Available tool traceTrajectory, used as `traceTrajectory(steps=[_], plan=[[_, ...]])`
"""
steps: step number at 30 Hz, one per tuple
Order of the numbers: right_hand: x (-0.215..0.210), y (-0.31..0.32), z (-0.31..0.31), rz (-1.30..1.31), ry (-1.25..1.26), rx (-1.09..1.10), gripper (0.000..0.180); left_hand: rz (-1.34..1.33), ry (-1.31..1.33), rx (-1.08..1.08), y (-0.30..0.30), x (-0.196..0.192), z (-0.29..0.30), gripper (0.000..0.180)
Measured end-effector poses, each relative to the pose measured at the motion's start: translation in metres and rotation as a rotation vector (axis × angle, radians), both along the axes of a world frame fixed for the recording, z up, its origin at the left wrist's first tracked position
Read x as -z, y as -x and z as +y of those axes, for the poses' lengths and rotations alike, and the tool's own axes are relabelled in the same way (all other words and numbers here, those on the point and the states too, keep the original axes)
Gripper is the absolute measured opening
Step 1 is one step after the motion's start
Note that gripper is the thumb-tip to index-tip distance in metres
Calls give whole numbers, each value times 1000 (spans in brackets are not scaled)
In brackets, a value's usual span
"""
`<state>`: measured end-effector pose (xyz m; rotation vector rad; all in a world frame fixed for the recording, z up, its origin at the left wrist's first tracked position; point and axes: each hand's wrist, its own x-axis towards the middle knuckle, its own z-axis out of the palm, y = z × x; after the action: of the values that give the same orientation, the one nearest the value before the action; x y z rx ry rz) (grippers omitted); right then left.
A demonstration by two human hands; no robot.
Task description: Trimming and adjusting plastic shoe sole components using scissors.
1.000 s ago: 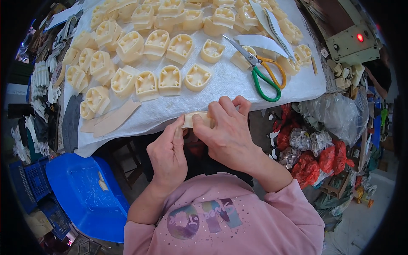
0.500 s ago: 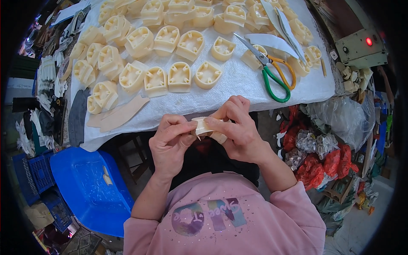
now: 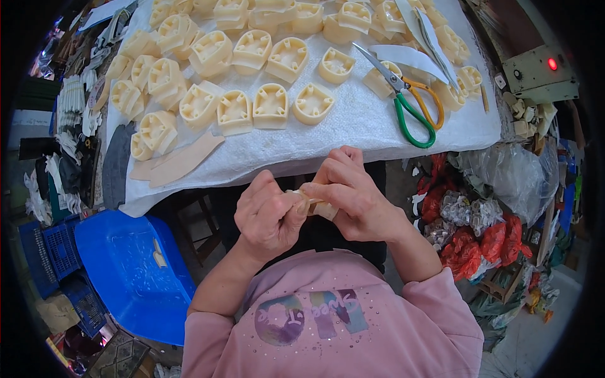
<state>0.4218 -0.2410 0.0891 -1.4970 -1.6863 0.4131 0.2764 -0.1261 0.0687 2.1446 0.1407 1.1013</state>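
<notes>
Just off the table's near edge, a small cream moulded piece that looks like a shoe heel (image 3: 324, 210) is between my two hands, mostly covered by fingers. My left hand (image 3: 270, 217) is closed, its thumb and forefinger pinching at the piece's left side. Curled around the other side is my right hand (image 3: 356, 198), its thumb on top. On the white-covered table (image 3: 277, 148) stand several hollow cream heels (image 3: 313, 104) with small pegs inside. Scissors (image 3: 401, 94) with one green and one orange handle lie open to the right, by white strips (image 3: 408, 58).
Flat beige pieces (image 3: 183, 160) and a dark grey strip (image 3: 118, 167) lie at the table's left edge. Below left sits a blue tub (image 3: 129, 277) with small pale pieces inside. Bags (image 3: 485, 242) crowd the right floor; a box with a red light (image 3: 541, 74) stands far right.
My left hand has turned and its fingers have closed in over the left side of the heel, hiding more of it. The right hand keeps its hold. The view has shifted slightly.
</notes>
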Motion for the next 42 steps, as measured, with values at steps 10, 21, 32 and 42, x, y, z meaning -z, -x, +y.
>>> traceTrajectory(steps=[10,21,32,42], plan=[[1,-2,2,42,-89,80,43,-20,254,-28,5,-4,-4,21],[-10,4,4,-54,-122,108,39,-10,-16,-107,8,-9,8,25],[19,40,-17,1390,266,372,30,-83,246,21,14,-24,-5,34],[6,33,-23,1332,69,411,25,112,-234,-8,8,-22,-5,32]])
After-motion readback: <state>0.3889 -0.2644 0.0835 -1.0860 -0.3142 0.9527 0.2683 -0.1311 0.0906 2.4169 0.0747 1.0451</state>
